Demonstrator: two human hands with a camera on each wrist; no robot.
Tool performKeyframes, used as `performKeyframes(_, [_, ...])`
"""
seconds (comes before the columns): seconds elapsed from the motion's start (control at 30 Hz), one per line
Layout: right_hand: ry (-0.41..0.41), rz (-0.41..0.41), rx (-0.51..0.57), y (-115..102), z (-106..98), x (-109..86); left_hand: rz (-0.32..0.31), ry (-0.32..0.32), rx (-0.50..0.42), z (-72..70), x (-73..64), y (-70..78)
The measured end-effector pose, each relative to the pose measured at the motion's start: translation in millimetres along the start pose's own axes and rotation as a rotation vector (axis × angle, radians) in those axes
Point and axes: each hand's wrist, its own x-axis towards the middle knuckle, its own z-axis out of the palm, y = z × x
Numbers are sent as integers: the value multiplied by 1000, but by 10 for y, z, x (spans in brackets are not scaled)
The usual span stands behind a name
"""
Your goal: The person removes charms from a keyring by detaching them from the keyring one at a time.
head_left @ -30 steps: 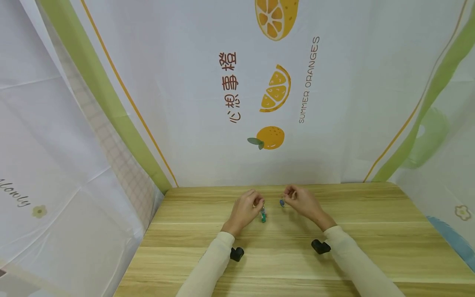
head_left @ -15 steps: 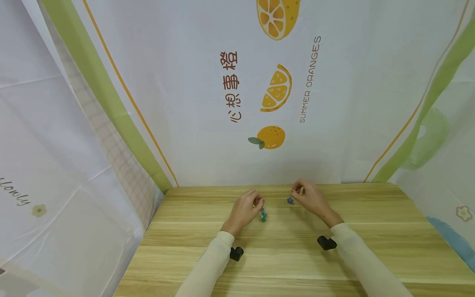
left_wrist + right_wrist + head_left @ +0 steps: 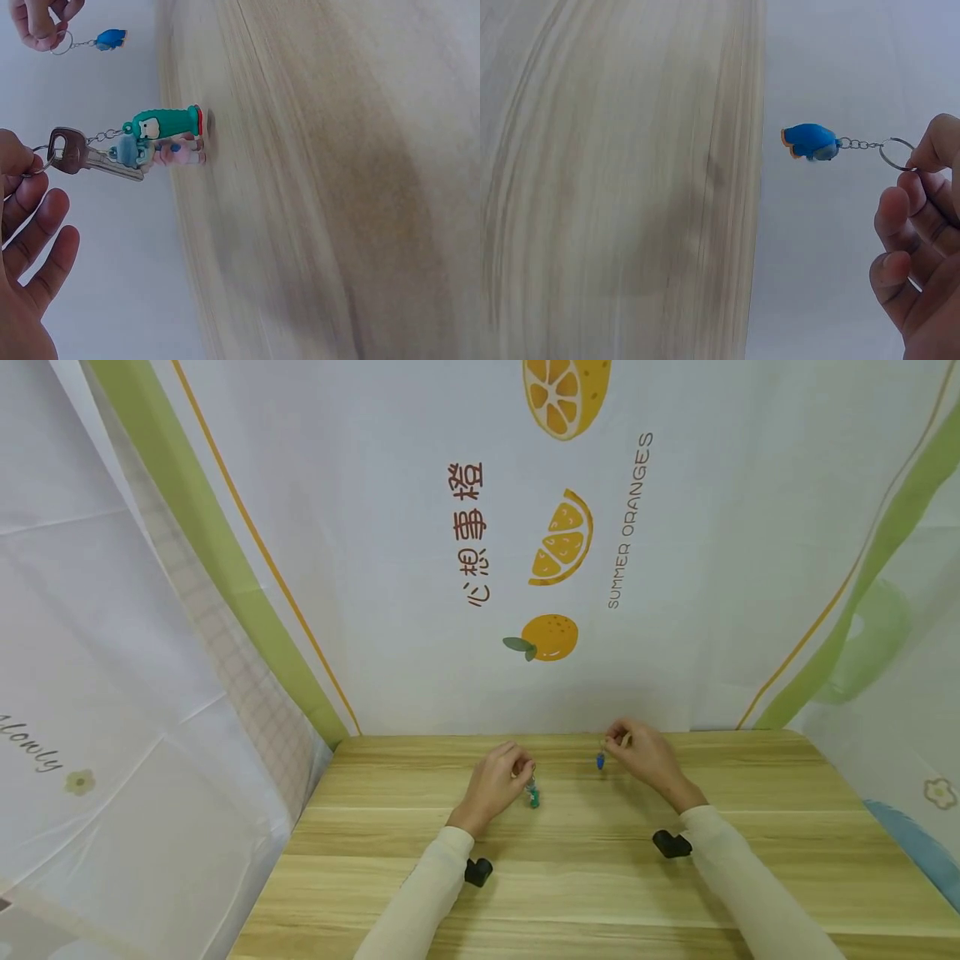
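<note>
My left hand (image 3: pixel 497 783) pinches a metal key ring (image 3: pixel 39 160) between thumb and finger. From that ring hang a key (image 3: pixel 71 152), a green figure charm (image 3: pixel 166 124) on a chain, and a pink and light blue figure charm (image 3: pixel 159 152); they dangle close to the tabletop. To the right, my right hand (image 3: pixel 643 753) pinches the ring of a separate keychain (image 3: pixel 897 154). A short chain joins it to a blue figure charm (image 3: pixel 810 141) with orange edges, which hangs above the wooden table. The two keychains are apart.
The wooden table (image 3: pixel 570 885) runs back to a white cloth backdrop (image 3: pixel 390 635) printed with oranges and lettering. Printed white cloths also hang at the left and right sides. Black wrist mounts (image 3: pixel 478 872) show under both sleeves.
My right hand has moved to the right with the blue charm keychain, away from the left hand. The charm has turned as it hangs. My left hand has stayed almost still.
</note>
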Motion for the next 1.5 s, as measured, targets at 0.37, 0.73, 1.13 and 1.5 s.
performKeyframes(0.37, [2, 41, -29, 164, -121, 11, -7, -15, -5, -20, -2, -2])
performKeyframes(0.73, [-6, 83, -32, 287, -223, -12, -24, -29, -15, -28, 0, -10])
performKeyframes(1.13, [-11, 120, -37, 471, -275, -58, -22, -22, -16, -31, 5, -19])
performKeyframes(1.5, [-5, 172, -49, 623, -343, -102, -19, -16, -12, -54, 13, -7])
